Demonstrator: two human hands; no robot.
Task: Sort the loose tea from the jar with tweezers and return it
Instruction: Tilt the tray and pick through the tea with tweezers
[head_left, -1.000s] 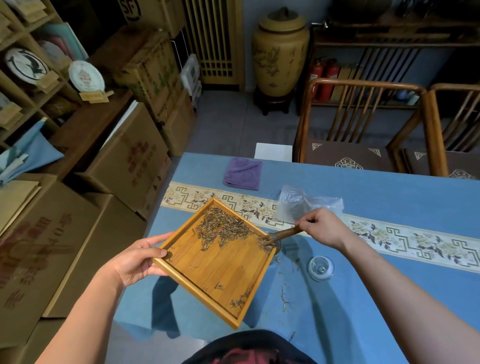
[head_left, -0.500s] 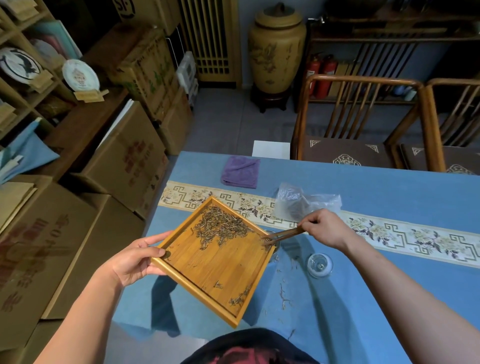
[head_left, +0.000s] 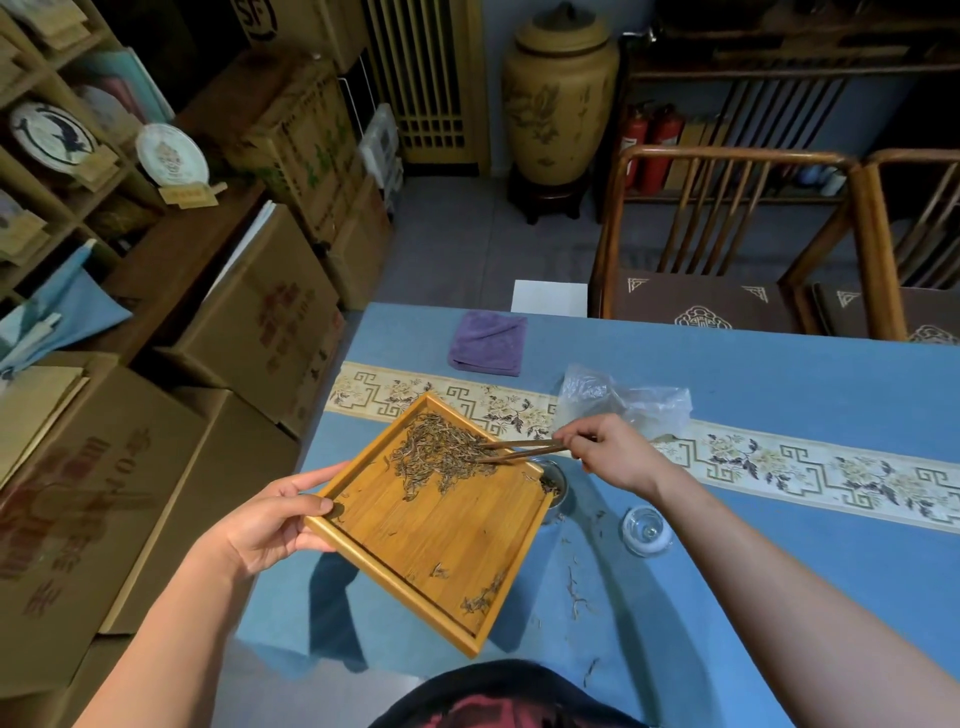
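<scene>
Head view:

- One bamboo tray (head_left: 441, 525), square with a raised rim, is held tilted above the near left corner of the blue table (head_left: 779, 395).
- Left hand (head_left: 270, 525): grips the tray's left corner, thumb curled over the rim on top, the other fingers under and along the edge.
- Right hand (head_left: 618, 457): pinches the rear end of one pair of wooden tweezers (head_left: 524, 451). The two arms of the tweezers stand apart at the tips, which reach into the tea pile.
- Loose tea (head_left: 441, 460): one main pile lies in the tray's far corner. A smaller cluster sits near the tray's near right edge, with a few single strands between.
- One glass jar (head_left: 555, 486) stands on the table just beside the tray's right corner, partly hidden by the rim; dark tea shows inside.
- One clear glass lid (head_left: 644, 530) rests on the table, to the right of the jar.
- Stray tea strands (head_left: 575, 597) lie scattered on the cloth near the tray.
- One crumpled plastic bag (head_left: 623, 402) lies on the patterned runner (head_left: 810, 467), behind the right hand.
- One folded purple cloth (head_left: 488, 343) lies near the table's far edge.
- Two wooden chairs (head_left: 727, 234) stand behind the table.
</scene>
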